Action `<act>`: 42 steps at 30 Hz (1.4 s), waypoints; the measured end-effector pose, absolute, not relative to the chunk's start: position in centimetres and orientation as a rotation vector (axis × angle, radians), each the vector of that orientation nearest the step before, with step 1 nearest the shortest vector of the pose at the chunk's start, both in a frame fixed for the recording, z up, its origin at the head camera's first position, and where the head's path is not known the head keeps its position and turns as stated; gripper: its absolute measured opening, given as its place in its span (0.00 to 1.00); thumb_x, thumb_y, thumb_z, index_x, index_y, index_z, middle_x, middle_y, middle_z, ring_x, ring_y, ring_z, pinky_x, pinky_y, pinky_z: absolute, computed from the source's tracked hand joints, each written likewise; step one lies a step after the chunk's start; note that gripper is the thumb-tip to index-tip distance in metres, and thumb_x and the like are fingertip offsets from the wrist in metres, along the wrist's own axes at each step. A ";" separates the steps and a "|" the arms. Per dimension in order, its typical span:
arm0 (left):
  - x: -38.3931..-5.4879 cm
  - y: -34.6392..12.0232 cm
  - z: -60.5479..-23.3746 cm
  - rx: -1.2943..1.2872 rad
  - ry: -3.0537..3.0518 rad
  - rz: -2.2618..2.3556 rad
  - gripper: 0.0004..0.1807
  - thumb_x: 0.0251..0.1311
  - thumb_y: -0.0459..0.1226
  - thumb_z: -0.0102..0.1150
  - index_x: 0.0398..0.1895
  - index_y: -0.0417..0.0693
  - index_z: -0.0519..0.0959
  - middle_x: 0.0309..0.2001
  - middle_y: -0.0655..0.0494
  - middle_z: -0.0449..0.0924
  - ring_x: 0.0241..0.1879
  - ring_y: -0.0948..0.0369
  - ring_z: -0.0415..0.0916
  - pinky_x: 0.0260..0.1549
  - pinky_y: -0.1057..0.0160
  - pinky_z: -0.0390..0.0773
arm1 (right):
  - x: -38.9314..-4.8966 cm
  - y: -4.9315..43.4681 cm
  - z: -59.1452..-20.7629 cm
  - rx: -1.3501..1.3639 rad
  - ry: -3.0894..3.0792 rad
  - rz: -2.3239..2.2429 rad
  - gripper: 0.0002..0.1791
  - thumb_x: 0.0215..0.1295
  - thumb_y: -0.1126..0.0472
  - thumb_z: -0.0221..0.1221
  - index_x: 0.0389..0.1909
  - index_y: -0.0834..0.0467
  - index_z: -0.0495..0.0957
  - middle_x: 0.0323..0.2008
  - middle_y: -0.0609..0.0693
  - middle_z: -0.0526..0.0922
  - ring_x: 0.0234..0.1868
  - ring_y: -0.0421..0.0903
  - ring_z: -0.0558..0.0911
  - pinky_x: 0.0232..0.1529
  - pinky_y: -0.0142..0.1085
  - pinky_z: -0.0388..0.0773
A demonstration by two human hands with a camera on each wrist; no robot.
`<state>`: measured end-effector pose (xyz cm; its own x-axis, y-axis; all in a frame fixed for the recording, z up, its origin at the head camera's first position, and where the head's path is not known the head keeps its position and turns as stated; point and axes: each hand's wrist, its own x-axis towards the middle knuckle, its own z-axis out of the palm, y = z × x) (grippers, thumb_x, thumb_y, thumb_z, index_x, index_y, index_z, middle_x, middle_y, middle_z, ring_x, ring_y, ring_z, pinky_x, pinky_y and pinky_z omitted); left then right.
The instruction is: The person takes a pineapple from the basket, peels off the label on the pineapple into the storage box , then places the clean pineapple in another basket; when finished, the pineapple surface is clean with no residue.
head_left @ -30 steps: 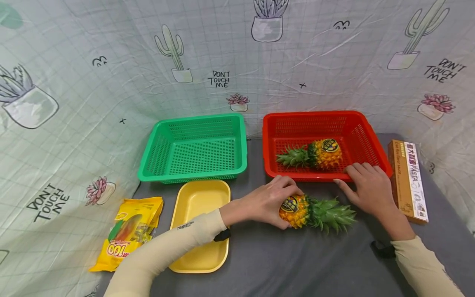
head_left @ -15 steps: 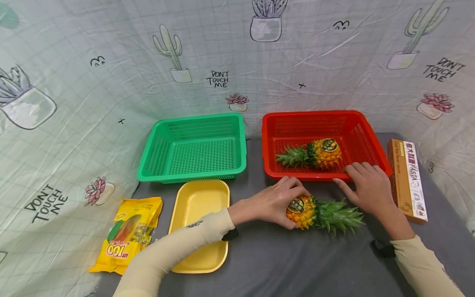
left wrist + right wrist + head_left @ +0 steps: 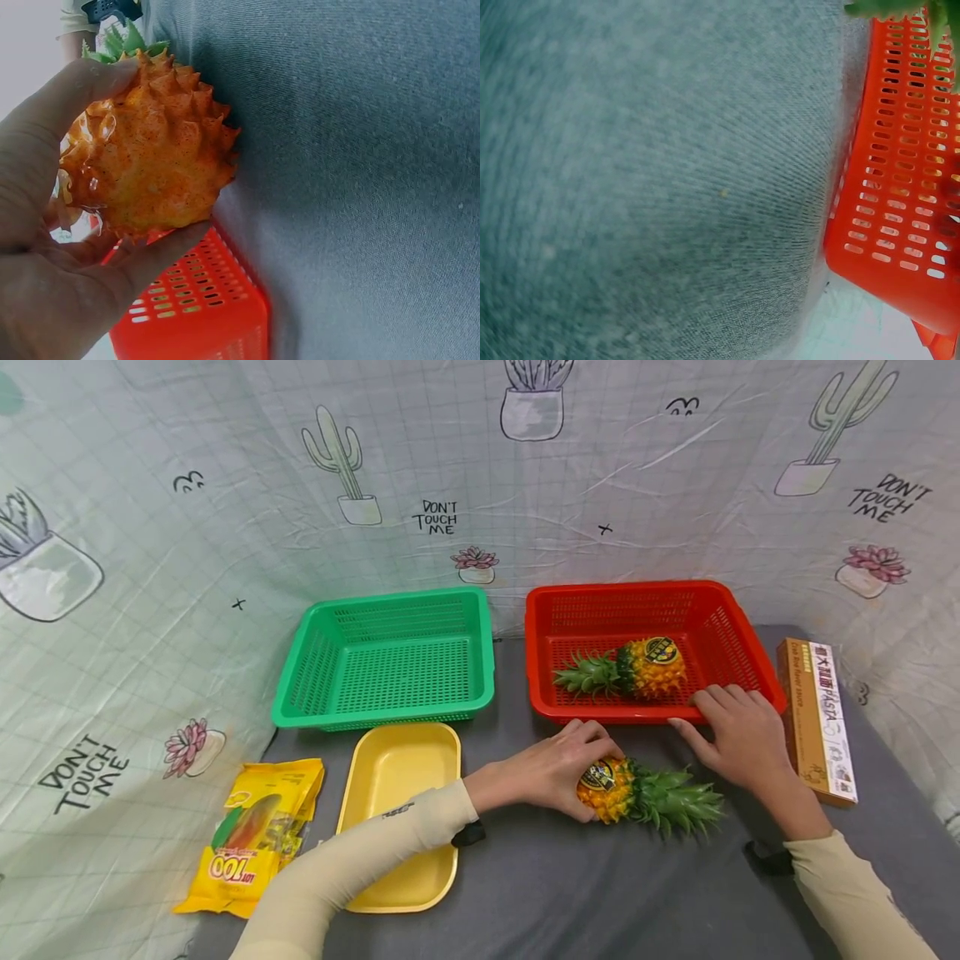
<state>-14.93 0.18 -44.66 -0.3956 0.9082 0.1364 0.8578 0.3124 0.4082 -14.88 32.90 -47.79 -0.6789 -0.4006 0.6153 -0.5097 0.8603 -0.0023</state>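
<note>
Head view showed, nearest the person, the bag [image 3: 251, 835] at left, with the tray [image 3: 405, 760] beside it and partly under the left sleeve [image 3: 382, 843]. Beyond, on the grey cloth [image 3: 540, 877], the left hand [image 3: 558, 768] gripped the near pineapple [image 3: 637, 793] round its body, crown pointing right; the left wrist view showed thumb and fingers on opposite sides of it. Whether it touched the cloth, I could not tell.

Compared with a second earlier, the near pineapple and that hand had shifted slightly right; over the last half second they barely moved. The fruit was steadied but, in my judgement, not yet placed: it lay just in front of the red basket [image 3: 585, 625], outside it.

The right hand [image 3: 738, 731] lay over that basket's near rim, unchanged; whether it clasped or merely rested, I could not tell. Inside was another pineapple [image 3: 630, 670], crown left. The box [image 3: 817, 718] stood or lay just right. The green basket [image 3: 412, 672] sat left, before the printed backdrop [image 3: 420, 452].
</note>
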 end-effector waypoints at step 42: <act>-14.7 0.4 -44.9 1.573 2.482 0.665 0.41 0.48 0.53 0.83 0.63 0.50 0.75 0.58 0.56 0.68 0.53 0.62 0.64 0.51 0.73 0.69 | -11.9 30.1 -45.6 0.828 -2.360 0.569 0.33 0.76 0.35 0.54 0.58 0.61 0.84 0.55 0.59 0.83 0.55 0.64 0.76 0.58 0.58 0.66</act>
